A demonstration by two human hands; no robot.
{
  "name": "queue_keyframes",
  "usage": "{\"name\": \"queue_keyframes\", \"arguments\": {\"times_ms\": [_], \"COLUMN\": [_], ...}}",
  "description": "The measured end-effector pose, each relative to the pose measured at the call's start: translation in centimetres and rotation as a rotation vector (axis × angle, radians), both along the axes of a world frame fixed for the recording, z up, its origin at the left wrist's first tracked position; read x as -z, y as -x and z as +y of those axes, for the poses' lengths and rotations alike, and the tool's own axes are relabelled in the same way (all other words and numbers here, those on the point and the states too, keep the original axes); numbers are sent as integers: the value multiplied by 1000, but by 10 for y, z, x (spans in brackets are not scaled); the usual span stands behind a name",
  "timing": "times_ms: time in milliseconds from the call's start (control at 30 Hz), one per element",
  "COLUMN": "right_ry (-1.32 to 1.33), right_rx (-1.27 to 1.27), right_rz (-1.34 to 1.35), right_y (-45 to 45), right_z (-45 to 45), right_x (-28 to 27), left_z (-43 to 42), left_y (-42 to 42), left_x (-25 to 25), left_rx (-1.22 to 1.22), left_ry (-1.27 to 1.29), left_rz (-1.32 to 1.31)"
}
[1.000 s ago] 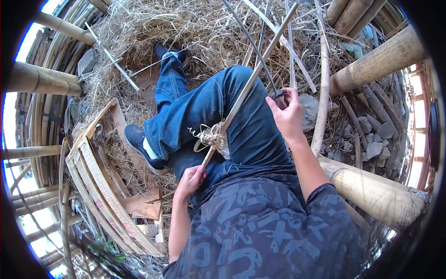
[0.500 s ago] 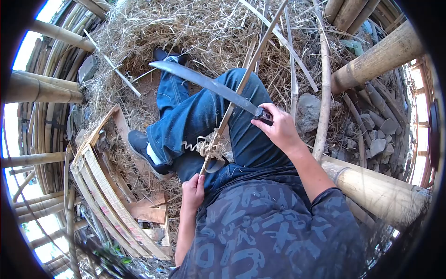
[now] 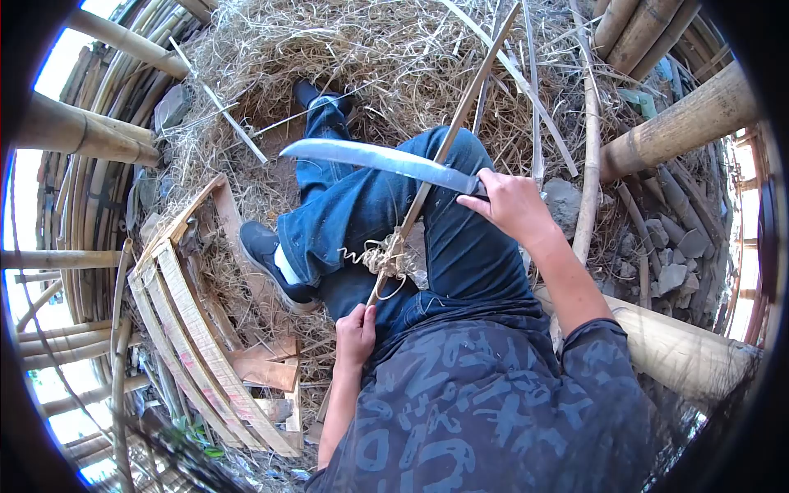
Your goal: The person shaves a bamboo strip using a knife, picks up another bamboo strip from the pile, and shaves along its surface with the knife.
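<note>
Across the thigh lies a slender, straight brown strip (image 3: 462, 127), curl-fringed.

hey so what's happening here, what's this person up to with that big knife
Someone seated on a low spot amid curly shavings is holding a knife in the right hand and the lower end of a long, thin strip in the left hand. The blade lies across the strip, over the raised knee. Pale curls are bunched on the strip between the blade and the left hand. It looks like whittling.
</note>
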State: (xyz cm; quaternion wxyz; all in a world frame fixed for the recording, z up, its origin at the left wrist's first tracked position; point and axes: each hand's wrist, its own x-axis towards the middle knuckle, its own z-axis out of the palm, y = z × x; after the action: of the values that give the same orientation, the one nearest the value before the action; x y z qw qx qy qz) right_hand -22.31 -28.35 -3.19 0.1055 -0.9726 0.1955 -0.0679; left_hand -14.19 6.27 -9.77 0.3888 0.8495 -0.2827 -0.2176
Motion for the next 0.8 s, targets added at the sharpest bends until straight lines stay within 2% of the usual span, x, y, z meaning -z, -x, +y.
{"name": "queue_keyframes", "arguments": {"times_ms": [233,300,800], "right_ry": [36,29,196], "right_rx": [129,175,109], "right_rz": [46,81,0], "right_y": [1,-1,-1], "right_z": [-22,-25,-56], "right_x": [2,9,41], "left_z": [-32,-33,-39], "left_y": [-7,-4,17], "left_x": [3,9,10], "left_rx": [88,84,-14], "left_ry": [22,37,-102], "left_rz": [44,-54,-158]}}
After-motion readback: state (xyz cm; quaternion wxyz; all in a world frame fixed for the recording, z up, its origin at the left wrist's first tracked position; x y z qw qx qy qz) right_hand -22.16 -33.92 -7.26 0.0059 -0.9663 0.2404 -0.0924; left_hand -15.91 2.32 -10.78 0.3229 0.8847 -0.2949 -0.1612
